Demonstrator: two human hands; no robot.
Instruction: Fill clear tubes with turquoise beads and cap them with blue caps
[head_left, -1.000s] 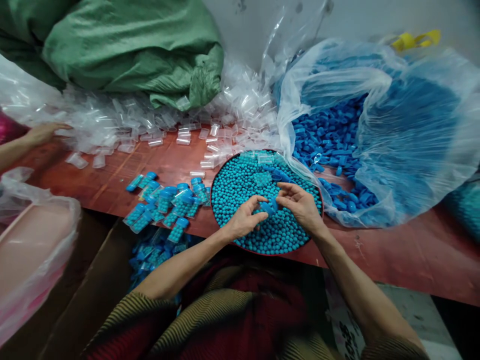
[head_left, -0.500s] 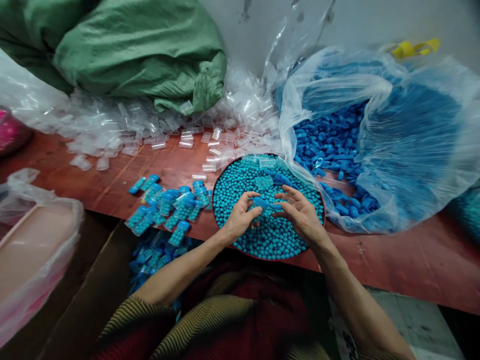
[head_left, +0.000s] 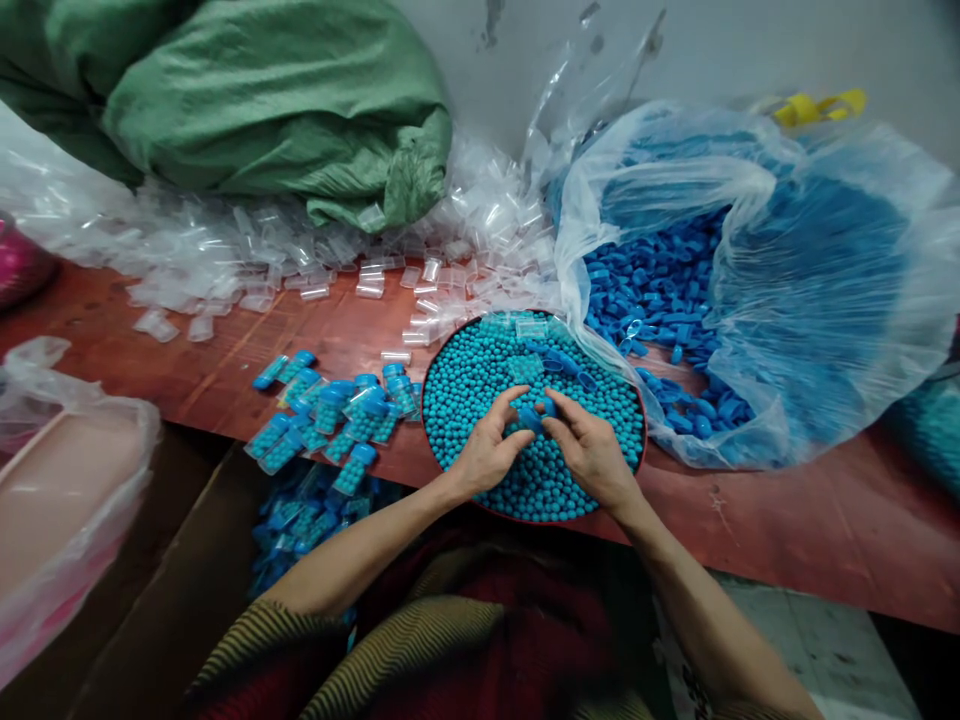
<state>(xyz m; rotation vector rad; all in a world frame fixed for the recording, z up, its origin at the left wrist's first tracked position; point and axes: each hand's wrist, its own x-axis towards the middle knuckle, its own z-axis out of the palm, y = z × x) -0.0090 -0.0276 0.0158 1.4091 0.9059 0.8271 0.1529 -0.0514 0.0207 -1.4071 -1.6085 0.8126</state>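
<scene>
Both hands are over a round red-rimmed basin [head_left: 643, 440] filled with turquoise beads [head_left: 551, 485]. My left hand [head_left: 491, 445] pinches a small blue cap [head_left: 529, 418] between thumb and fingers. My right hand [head_left: 592, 450] closes its fingertips on another blue cap [head_left: 550, 407], right beside the first. Fingers partly cover both pieces. Just beyond the fingertips, a clear container [head_left: 526, 369] lies on the beads, with several loose blue caps [head_left: 564, 362] near it. Another clear container [head_left: 531, 328] rests at the basin's far side.
Capped bead-filled containers [head_left: 330, 405] lie left of the basin, with more below the table edge [head_left: 300, 520]. Empty clear containers [head_left: 300, 250] spread behind, under a green sack [head_left: 285, 100]. A plastic bag [head_left: 817, 300] of blue caps [head_left: 660, 290] stands at right. A wrapped pink tray [head_left: 67, 480] is at left.
My hands have come closer together, bringing the two blue pieces next to each other. My right hand has moved left and slightly down, and its fingers have closed in.
</scene>
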